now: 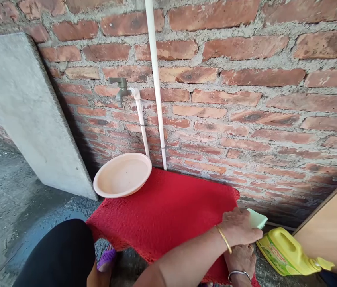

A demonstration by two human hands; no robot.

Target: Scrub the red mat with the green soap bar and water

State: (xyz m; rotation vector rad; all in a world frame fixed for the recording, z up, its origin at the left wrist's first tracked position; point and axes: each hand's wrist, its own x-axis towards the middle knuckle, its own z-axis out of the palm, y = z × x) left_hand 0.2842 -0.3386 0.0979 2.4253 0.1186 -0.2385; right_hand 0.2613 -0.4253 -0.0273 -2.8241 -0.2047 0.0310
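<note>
A red cloth (171, 203) with a frilly edge lies spread over a low flat surface. My left hand (240, 227), with a gold bangle on the wrist, reaches across to the cloth's right edge. Its fingers close around a pale green brush (257, 219), whose far end sticks out past them. Just below, at the same edge, is my right hand (240, 258), with a silver bangle. The left hand overlaps it and hides most of its fingers, so its grip does not show.
A pale pink basin (123, 175) sits on the cloth's far left corner, below a grey tap (122, 89) on the brick wall (231, 91). A yellow jug (288, 251) lies tipped at right, beside a tan board (332, 227). A grey slab (31, 107) leans at left.
</note>
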